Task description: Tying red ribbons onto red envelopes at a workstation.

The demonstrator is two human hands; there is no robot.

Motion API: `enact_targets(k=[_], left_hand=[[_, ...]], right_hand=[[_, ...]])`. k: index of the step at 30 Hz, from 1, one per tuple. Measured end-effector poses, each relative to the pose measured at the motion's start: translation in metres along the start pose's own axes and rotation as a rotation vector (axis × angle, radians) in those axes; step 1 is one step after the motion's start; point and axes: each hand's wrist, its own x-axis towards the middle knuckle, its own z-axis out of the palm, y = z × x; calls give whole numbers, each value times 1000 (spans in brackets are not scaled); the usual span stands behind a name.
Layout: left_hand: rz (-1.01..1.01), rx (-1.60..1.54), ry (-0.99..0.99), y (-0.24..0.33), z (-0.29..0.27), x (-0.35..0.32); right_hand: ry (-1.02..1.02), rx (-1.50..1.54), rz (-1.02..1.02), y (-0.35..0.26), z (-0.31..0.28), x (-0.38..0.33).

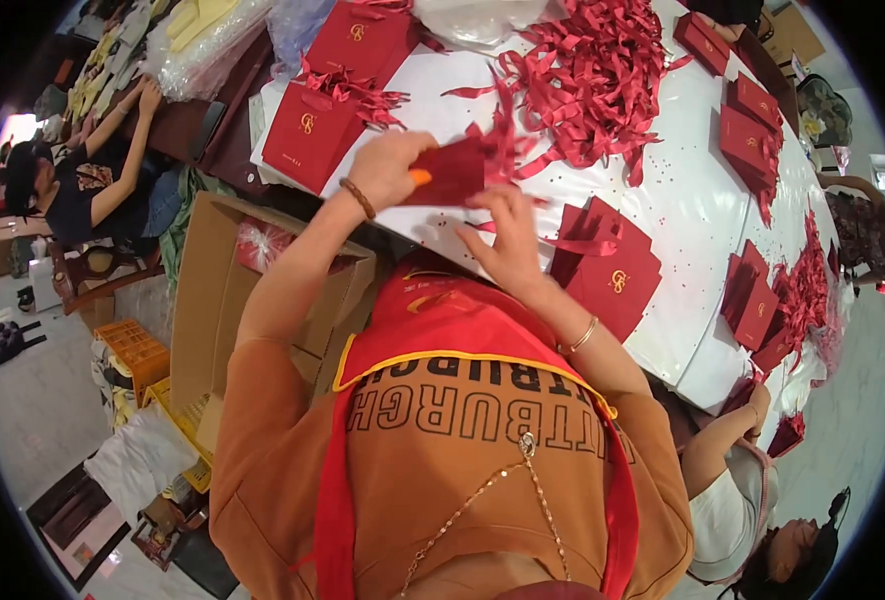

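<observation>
My left hand (387, 172) is closed on the side of a small red gift bag (450, 172), held above the near edge of the white table. Something small and orange (420, 177) shows at its fingertips; I cannot tell what it is. Red ribbon (502, 135) at the bag's right end is smeared by motion. My right hand (510, 235) is just below that end, thumb and fingers apart, its fingertips near the bag and ribbon. To its right lies a pile of red bags (612, 275) with ribbon handles. More red bags (307, 130) lie to my left.
A large heap of red ribbons (597, 85) covers the table's far middle. An open cardboard box (202, 260) stands at my left. Further bags (747, 130) lie along the table's right side. One person (92, 180) sits at far left, another (732, 490) at lower right.
</observation>
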Motion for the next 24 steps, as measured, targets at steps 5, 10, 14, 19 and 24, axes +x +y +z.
enact_targets(k=[5, 10, 14, 19, 24], left_hand=[[169, 125, 23, 8, 4, 0], [87, -551, 265, -22, 4, -32], [-85, -1019, 225, -38, 61, -40], [-53, -1079, 409, -24, 78, -19], [-179, -1090, 329, -24, 82, -28]], right_hand=[[-24, -194, -246, 25, -17, 67], [-259, 22, -202, 45, -11, 65], [-293, 62, -232, 49, -7, 64], [-131, 783, 279, 40, -11, 63], [-494, 783, 243, 65, -26, 43]])
